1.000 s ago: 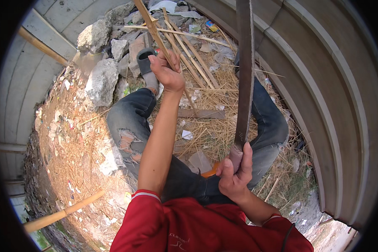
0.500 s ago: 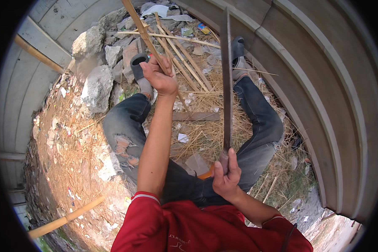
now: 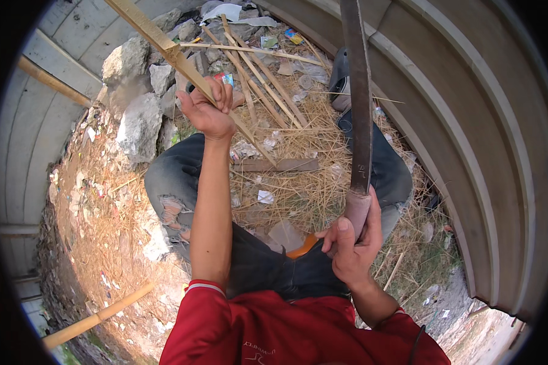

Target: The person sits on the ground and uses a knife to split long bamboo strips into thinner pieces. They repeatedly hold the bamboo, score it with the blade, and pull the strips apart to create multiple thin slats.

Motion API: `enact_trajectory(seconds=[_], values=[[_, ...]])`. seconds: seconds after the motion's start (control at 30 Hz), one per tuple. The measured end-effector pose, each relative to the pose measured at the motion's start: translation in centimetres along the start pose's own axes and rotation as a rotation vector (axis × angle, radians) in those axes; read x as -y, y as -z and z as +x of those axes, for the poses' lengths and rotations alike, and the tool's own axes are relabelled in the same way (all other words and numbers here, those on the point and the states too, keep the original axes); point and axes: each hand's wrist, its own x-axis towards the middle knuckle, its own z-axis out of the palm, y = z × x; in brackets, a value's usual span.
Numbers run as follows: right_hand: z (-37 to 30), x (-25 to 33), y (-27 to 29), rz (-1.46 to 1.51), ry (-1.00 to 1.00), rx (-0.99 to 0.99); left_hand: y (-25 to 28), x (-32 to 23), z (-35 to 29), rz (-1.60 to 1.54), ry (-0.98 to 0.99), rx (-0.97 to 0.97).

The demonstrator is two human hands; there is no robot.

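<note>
My left hand [image 3: 208, 115] is closed around a long split bamboo strip [image 3: 152, 35], with the thumb raised off to its left. The strip slants from the upper left down to its lower end at a flat piece of wood [image 3: 298, 165] on the ground; a rough notch or split shows along its upper part. In my right hand [image 3: 354, 246] is a machete, gripped by its greyish handle [image 3: 358, 210]. Its long dark blade [image 3: 360, 103] points away from me, apart from the bamboo, with its broad side showing. The tip runs out of the picture.
Several bamboo strips [image 3: 273, 85] lie on straw beyond the wood. Grey rocks [image 3: 141, 128] are piled at the left. Curved-looking corrugated panels [image 3: 463, 121] rise close on the right. An orange object [image 3: 303, 246] sits between my legs. A bamboo pole [image 3: 97, 316] juts in at lower left.
My left hand has shifted left, and the bamboo strip has turned and swung left at its upper end. The machete has moved right and rolled, now showing its broad side.
</note>
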Motion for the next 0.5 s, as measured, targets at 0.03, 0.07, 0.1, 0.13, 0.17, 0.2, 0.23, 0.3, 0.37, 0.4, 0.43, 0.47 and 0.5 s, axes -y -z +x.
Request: enact_trajectory(seconds=[0.03, 0.07, 0.1, 0.13, 0.17, 0.2, 0.23, 0.3, 0.37, 0.4, 0.43, 0.47, 0.5], values=[[-0.2, -0.4, -0.5, 0.090, 0.092, -0.032, 0.0, 0.1, -0.1, 0.003, 0.002, 0.001], [-0.4, -1.4, -1.1, 0.180, 0.187, -0.064, -0.1, 0.2, -0.2, 0.005, 0.001, 0.004], [-0.6, -2.6, -1.6, 0.268, 0.284, -0.093, -0.1, 0.3, -0.1, 0.010, -0.008, -0.014], [-2.0, -4.6, -1.5, 0.102, 0.257, -0.053, -0.2, 0.4, -0.1, 0.013, -0.017, -0.031], [-3.3, -6.5, -1.4, -0.067, 0.238, -0.009, -0.3, 0.5, 0.0, 0.014, -0.028, -0.049], [-4.4, -8.5, -1.1, -0.390, 0.192, 0.065, -0.3, 0.6, -0.2, 0.059, -0.040, -0.061], [-5.4, -10.9, -0.5, -0.444, 0.184, 0.137, -0.6, 0.7, -0.4, 0.098, -0.051, -0.068], [-5.9, -13.4, 0.1, -0.448, 0.035, 0.221, -0.8, 1.2, -0.6, 0.095, -0.057, -0.097], [-3.9, -11.2, -0.3, -0.253, -0.372, 0.200, -0.2, 1.9, -1.0, 0.019, -0.058, -0.155], [-3.5, -9.0, -0.6, -0.096, -0.651, 0.169, 0.6, 2.5, -1.1, 0.009, -0.090, -0.245], [-3.3, -7.3, -0.9, -0.070, -0.585, 0.145, 1.0, 2.7, -1.9, 0.026, -0.085, -0.231], [-1.9, -5.8, -1.2, -0.044, -0.489, 0.119, 1.1, 2.6, -1.4, 0.029, -0.098, -0.200], [-1.4, -4.6, -1.6, -0.016, -0.412, 0.104, 1.9, 2.3, -1.4, 0.047, -0.107, -0.184]])
